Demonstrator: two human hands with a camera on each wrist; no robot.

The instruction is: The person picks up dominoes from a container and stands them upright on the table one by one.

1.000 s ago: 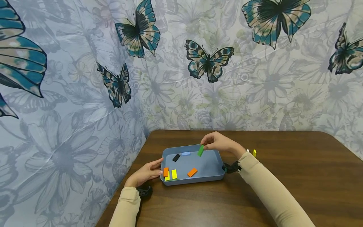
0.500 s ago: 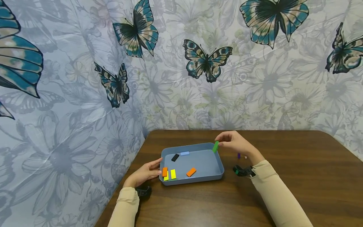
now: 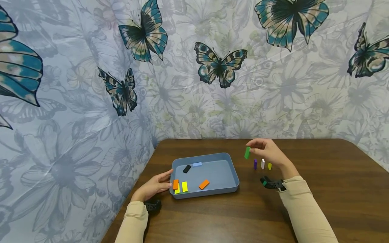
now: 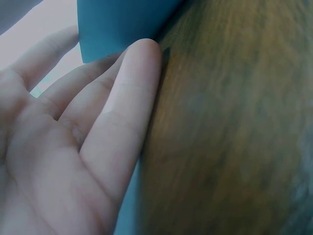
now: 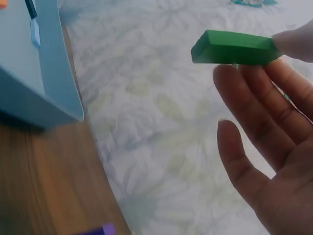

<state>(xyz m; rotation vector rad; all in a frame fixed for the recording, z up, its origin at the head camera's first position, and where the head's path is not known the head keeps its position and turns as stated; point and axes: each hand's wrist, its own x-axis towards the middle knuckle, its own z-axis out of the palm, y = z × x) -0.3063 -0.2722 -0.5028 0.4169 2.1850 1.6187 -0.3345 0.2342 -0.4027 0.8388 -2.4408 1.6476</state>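
Observation:
My right hand (image 3: 267, 153) pinches a green domino block (image 3: 247, 153) between thumb and fingertips, above the table to the right of the tray. In the right wrist view the green domino block (image 5: 234, 47) is held at one end. Just below this hand, a purple block (image 3: 255, 164), a white block (image 3: 262, 164) and a yellow block (image 3: 269, 166) stand upright in a row, apart from one another. My left hand (image 3: 155, 186) touches the left end of the blue-grey tray (image 3: 234, 179) with extended fingers. In the left wrist view its thumb (image 4: 132, 93) is straight along the tray's outer wall (image 4: 117, 24).
Inside the tray lie an orange block (image 3: 204, 184), a black block (image 3: 186, 168), a light blue block (image 3: 197, 164) and two yellow blocks (image 3: 184, 186) near another orange one (image 3: 175, 184). The brown table (image 3: 212, 219) meets a butterfly-patterned wall cloth (image 3: 182, 111).
My right hand has carried the green domino block from over the tray to the right, past its edge. The standing blocks have come into view. The left hand stays at the tray.

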